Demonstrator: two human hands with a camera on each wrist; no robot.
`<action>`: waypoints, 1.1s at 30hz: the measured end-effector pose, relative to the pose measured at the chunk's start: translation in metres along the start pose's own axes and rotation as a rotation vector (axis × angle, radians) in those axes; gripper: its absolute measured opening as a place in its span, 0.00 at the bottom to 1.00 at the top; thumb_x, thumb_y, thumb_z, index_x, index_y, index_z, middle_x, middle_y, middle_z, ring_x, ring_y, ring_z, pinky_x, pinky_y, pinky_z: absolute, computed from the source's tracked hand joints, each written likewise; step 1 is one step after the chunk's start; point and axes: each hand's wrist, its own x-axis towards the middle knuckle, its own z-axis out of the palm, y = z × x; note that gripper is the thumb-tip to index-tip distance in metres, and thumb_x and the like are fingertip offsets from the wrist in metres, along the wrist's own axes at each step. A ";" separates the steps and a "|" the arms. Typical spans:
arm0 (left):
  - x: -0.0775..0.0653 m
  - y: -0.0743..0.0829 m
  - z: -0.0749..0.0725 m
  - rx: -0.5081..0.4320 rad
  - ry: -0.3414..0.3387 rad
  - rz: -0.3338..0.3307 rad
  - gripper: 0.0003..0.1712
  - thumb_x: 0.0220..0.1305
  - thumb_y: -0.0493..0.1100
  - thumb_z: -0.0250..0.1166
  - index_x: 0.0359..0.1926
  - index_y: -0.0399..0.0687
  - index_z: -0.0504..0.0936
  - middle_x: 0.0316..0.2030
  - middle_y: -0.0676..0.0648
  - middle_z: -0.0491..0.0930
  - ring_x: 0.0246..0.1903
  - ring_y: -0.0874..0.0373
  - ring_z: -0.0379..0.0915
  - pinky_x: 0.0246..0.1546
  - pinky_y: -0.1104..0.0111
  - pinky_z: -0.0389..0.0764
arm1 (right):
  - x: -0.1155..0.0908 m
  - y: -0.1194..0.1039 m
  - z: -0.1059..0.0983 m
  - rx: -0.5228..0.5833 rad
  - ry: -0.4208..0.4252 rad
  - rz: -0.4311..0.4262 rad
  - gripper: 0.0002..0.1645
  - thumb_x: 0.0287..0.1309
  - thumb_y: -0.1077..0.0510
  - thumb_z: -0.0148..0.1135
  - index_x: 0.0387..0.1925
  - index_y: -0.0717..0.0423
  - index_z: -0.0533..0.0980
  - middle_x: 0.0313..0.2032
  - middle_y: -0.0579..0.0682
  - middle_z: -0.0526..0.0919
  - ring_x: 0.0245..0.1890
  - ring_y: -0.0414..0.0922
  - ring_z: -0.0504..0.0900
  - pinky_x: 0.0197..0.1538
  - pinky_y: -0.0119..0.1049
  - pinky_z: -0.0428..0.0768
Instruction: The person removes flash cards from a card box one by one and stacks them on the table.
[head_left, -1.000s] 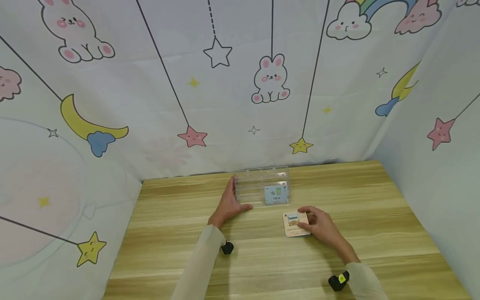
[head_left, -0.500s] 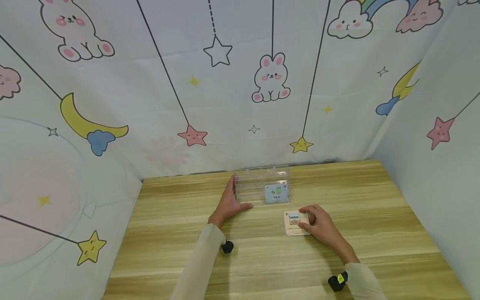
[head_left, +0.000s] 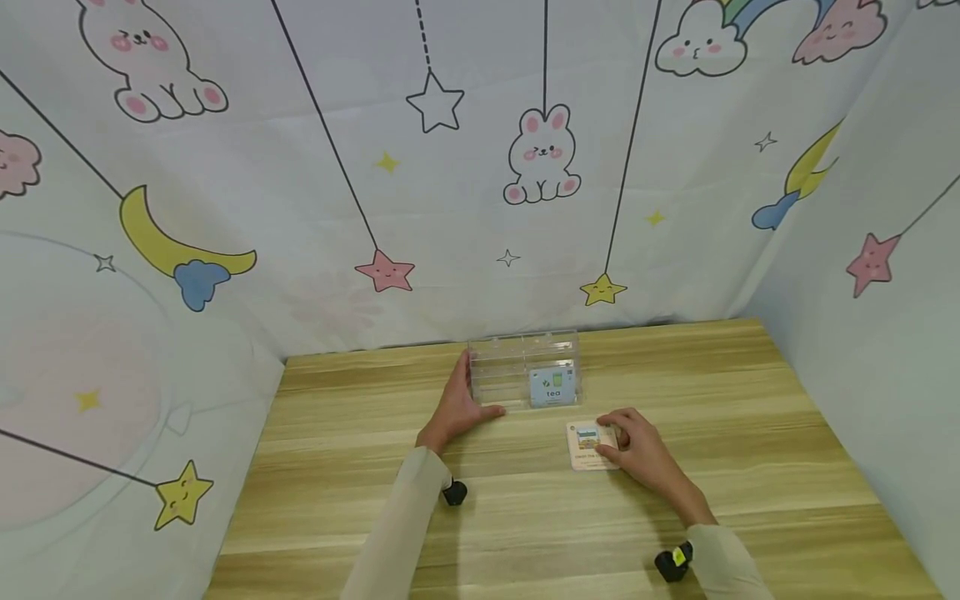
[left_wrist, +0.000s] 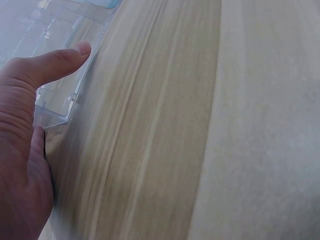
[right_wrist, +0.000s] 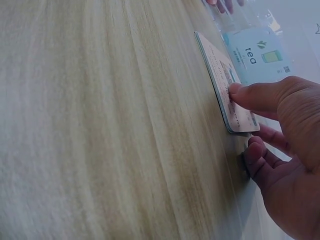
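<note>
Thin card stack pinched by one side

Lower right of centre in the head view, the right hand pinches the card stack, thumb on its face, fingers partly hidden behind. It looks light, stiffish, prone to fanning; squeezing opposite edges should suit it. Below centre, the left hand grips the clear divided case, likely brittle.

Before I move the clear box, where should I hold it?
I'd probably take the clear box by its narrow right end, coming from the right: nothing touches that side, while the left hand holds the left. Keep your grip off the tea card.
</note>
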 end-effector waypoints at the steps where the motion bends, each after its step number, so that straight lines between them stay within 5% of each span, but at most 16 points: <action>1: 0.000 0.000 0.000 -0.001 -0.001 0.001 0.76 0.44 0.48 0.88 0.82 0.43 0.43 0.79 0.39 0.53 0.78 0.47 0.51 0.75 0.59 0.59 | 0.000 0.000 0.000 -0.002 -0.002 0.003 0.24 0.55 0.62 0.79 0.53 0.61 0.83 0.51 0.57 0.79 0.29 0.39 0.68 0.32 0.33 0.69; 12: 0.000 -0.001 0.000 -0.022 0.009 0.004 0.75 0.43 0.47 0.88 0.81 0.44 0.46 0.77 0.39 0.57 0.75 0.47 0.57 0.74 0.57 0.62 | -0.001 -0.001 0.001 -0.011 -0.007 -0.008 0.23 0.55 0.62 0.79 0.52 0.62 0.83 0.53 0.59 0.79 0.29 0.40 0.69 0.32 0.32 0.70; 33: -0.001 -0.001 0.001 0.011 0.008 -0.007 0.78 0.45 0.49 0.88 0.83 0.45 0.41 0.79 0.40 0.52 0.77 0.47 0.54 0.74 0.58 0.62 | 0.001 -0.008 -0.002 -0.036 0.031 -0.031 0.27 0.58 0.59 0.78 0.58 0.60 0.81 0.51 0.56 0.79 0.32 0.43 0.70 0.37 0.37 0.70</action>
